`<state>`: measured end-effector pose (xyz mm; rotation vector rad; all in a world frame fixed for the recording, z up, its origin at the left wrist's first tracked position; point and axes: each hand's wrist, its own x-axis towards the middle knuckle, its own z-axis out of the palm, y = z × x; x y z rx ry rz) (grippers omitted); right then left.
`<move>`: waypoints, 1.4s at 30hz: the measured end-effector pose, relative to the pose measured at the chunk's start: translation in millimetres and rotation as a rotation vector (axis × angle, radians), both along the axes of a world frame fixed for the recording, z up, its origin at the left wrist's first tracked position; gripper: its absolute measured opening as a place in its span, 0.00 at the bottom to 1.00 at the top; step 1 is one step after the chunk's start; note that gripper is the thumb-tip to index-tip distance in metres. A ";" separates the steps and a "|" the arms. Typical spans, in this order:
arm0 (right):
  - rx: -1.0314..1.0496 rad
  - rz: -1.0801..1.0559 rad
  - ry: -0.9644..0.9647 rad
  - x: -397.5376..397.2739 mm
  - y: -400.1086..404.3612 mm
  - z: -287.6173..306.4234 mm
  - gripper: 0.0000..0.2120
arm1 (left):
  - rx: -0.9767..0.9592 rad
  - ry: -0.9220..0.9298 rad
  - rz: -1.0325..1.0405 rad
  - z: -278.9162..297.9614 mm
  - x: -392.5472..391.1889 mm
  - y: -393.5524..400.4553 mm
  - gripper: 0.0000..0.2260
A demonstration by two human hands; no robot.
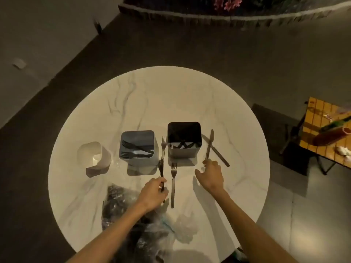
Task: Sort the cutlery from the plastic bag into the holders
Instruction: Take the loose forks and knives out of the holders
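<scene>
A crumpled plastic bag (121,205) was seen at the desk's (133,95) near edge. Just beyond, the left hand (153,194) had its fingers closed on a fork (161,168); a second fork (172,183) lay beside it. The right hand (210,175) gripped a knife (209,147), crossed over another knife (218,154). Farther in, a grey holder (138,147) containing forks and a dark holder (184,141) were placed side by side, a third fork (163,147) between them.

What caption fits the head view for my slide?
Left hand grips a fork, right hand a knife, beside two cutlery holders on the marble table.
</scene>
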<state>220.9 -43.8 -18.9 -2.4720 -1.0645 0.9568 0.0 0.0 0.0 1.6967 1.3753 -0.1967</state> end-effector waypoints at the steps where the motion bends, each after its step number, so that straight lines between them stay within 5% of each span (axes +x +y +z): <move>1: 0.016 -0.020 -0.037 6.3 6.7 -5.2 0.25 | 0.025 0.017 0.029 -10.0 4.2 1.2 0.17; 11: -0.063 -0.115 -0.187 44.8 52.4 -38.0 0.37 | 0.162 0.316 0.267 -53.3 45.2 -4.3 0.30; 16: -0.137 -0.039 -0.151 48.3 50.0 -48.2 0.25 | 0.248 0.324 0.314 -58.6 59.9 0.8 0.30; 31: -0.259 0.013 0.156 44.0 23.8 -53.9 0.10 | 0.241 0.252 0.262 -74.1 68.9 11.1 0.08; 36: -0.155 0.009 0.246 54.6 10.3 -42.1 0.02 | 0.191 0.208 0.290 -76.7 62.3 12.5 0.07; 42: 0.143 -0.146 0.277 62.2 -2.5 17.4 0.08 | 0.150 0.119 0.363 -70.2 49.5 11.8 0.11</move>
